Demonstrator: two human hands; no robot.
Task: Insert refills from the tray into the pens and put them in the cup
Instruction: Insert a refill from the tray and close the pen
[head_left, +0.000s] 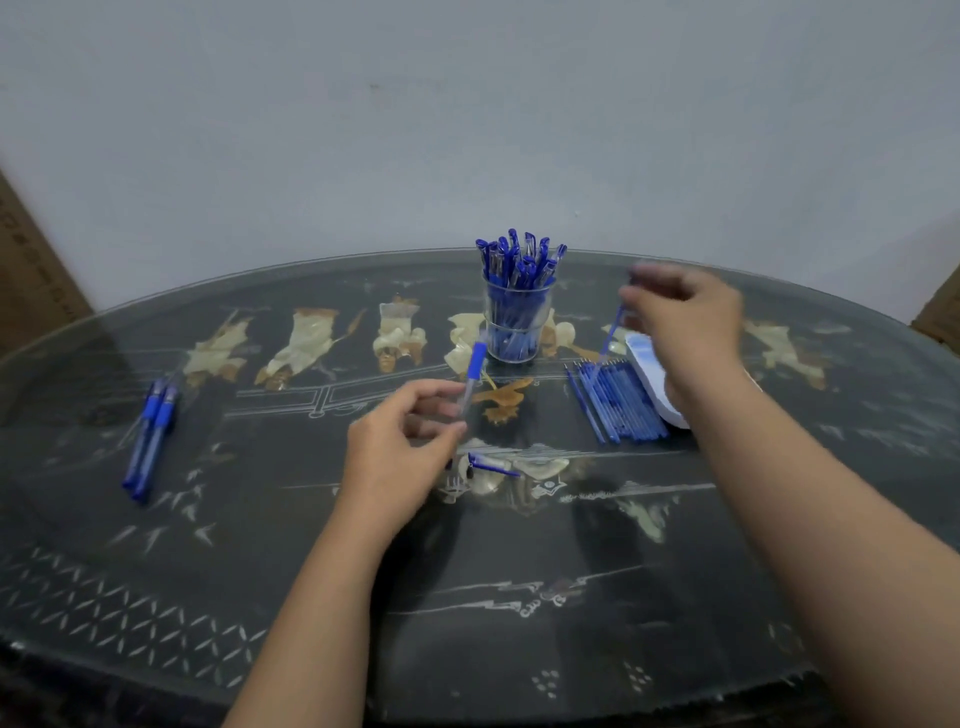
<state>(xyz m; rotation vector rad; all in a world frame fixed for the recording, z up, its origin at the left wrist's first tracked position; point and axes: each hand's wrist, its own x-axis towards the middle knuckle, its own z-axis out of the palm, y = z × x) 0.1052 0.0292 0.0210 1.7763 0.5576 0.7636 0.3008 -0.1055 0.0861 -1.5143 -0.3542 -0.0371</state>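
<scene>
A person's left hand (400, 441) grips a clear pen barrel (474, 376) with a blue sleeve, tilted nearly upright above the middle of the dark, figure-inlaid tabletop (519, 597). The right hand (685, 317), blurred, pinches the top of a single blue refill (612, 330) above a row of refills (621, 402) lying just beside a white tray (641, 358) toward the right edge. A clear cup (514, 327) crammed with blue pens stands near the far edge. A loose cap (493, 462) lies by the left hand; two pens (150, 436) rest near the left edge.
</scene>
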